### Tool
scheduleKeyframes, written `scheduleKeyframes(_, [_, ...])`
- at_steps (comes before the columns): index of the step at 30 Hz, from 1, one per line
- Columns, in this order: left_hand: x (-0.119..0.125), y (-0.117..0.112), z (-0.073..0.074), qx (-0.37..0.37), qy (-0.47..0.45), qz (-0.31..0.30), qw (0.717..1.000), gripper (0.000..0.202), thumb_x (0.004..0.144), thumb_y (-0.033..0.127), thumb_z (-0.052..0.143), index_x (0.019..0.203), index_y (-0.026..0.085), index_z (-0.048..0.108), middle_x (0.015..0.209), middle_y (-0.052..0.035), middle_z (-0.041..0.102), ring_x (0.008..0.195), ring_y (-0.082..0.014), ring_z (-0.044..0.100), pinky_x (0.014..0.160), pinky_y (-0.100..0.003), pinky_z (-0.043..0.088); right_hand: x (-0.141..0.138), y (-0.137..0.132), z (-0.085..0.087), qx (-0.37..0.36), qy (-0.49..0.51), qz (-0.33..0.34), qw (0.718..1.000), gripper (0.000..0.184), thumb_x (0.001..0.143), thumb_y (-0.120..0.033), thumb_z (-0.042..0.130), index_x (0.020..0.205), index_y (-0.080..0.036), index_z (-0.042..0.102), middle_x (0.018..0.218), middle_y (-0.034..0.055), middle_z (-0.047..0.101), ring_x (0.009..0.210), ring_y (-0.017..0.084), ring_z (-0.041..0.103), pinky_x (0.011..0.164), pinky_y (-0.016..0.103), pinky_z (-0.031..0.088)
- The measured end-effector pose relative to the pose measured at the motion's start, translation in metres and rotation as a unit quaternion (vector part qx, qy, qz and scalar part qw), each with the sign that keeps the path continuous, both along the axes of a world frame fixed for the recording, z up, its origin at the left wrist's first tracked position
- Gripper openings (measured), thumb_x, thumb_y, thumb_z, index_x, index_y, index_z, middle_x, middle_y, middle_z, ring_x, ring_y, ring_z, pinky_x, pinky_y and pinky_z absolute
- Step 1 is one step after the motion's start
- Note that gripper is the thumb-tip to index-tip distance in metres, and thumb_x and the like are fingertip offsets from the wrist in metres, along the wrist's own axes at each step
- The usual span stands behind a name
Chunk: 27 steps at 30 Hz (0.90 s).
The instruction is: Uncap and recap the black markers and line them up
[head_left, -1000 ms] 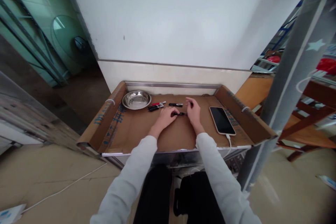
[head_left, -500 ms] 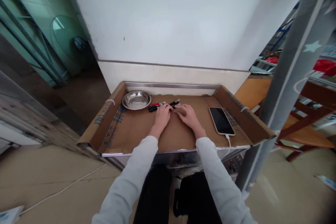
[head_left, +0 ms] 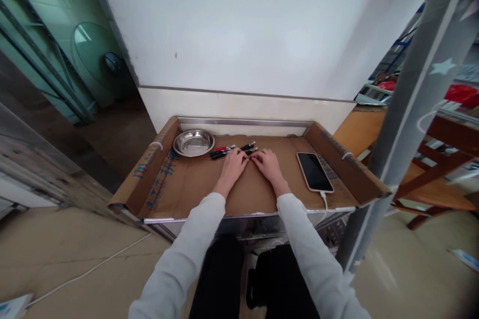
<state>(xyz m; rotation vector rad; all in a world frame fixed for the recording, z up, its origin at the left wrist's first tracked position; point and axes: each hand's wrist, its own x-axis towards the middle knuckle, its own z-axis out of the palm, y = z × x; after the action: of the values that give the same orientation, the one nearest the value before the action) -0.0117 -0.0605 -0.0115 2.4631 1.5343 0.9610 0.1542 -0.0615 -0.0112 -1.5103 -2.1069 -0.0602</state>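
Observation:
My left hand [head_left: 233, 164] rests on the cardboard with its fingers bent over the near ends of two black pens [head_left: 249, 148], which point away to the right. More pens, red and black [head_left: 222, 151], lie just left of them. My right hand [head_left: 268, 165] lies flat and open beside the left one, and its fingertips touch the left hand's fingertips just below the black pens. Nothing shows in the right hand.
A round metal dish [head_left: 193, 142] stands at the back left of the cardboard-lined tray table [head_left: 187, 184]. A phone [head_left: 315, 172] on a white cable lies to the right. Raised cardboard flaps edge both sides. A grey post [head_left: 404, 109] stands at the right.
The black pens that lay apart near the middle now lie together by the red and black ones. Both hands have moved a little left and forward and now meet at the fingertips.

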Motion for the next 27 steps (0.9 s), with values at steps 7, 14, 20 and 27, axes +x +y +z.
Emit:
scheduleKeyframes(7, [0.004,0.002,0.003,0.039,0.003,0.048,0.998,0.016,0.084,0.02,0.054,0.098,0.015,0.056,0.104,-0.0095,0.053,0.101,-0.0219,0.052,0.091,-0.036,0.042,0.004,0.011,-0.004,0.02,-0.01,-0.083,0.996,0.02,0.09,-0.027,0.047,0.094,-0.022,0.066,0.092,0.0086,0.059,0.088,0.023,0.049,0.073,0.032,0.034])
scheduleKeyframes(14, [0.009,0.018,-0.004,0.015,0.01,0.021,1.0,0.036,0.086,0.014,0.046,0.122,0.013,0.049,0.125,-0.0144,0.053,0.117,-0.0233,0.049,0.103,-0.038,0.035,0.001,0.015,-0.003,0.036,-0.009,-0.06,0.997,0.02,0.089,-0.022,0.045,0.102,-0.02,0.061,0.096,0.0086,0.062,0.091,0.023,0.05,0.076,0.032,0.034])
scheduleKeyframes(20, [0.006,0.017,-0.001,0.009,0.004,0.003,1.0,0.029,0.087,0.013,0.045,0.114,0.014,0.057,0.119,-0.0114,0.06,0.12,-0.0229,0.049,0.105,-0.038,0.034,0.0,0.009,0.0,0.029,-0.025,-0.051,0.998,0.017,0.089,-0.025,0.047,0.091,-0.022,0.064,0.091,0.0064,0.062,0.089,0.022,0.051,0.075,0.032,0.033])
scheduleKeyframes(27, [0.003,0.017,-0.001,0.015,-0.005,-0.003,1.0,0.031,0.086,0.01,0.043,0.112,0.02,0.057,0.121,-0.007,0.059,0.129,-0.0221,0.041,0.108,-0.044,0.028,-0.001,0.006,0.001,0.047,0.011,-0.015,0.999,0.029,0.087,-0.024,0.047,0.114,-0.02,0.056,0.112,0.0098,0.057,0.101,0.023,0.049,0.082,0.033,0.037])
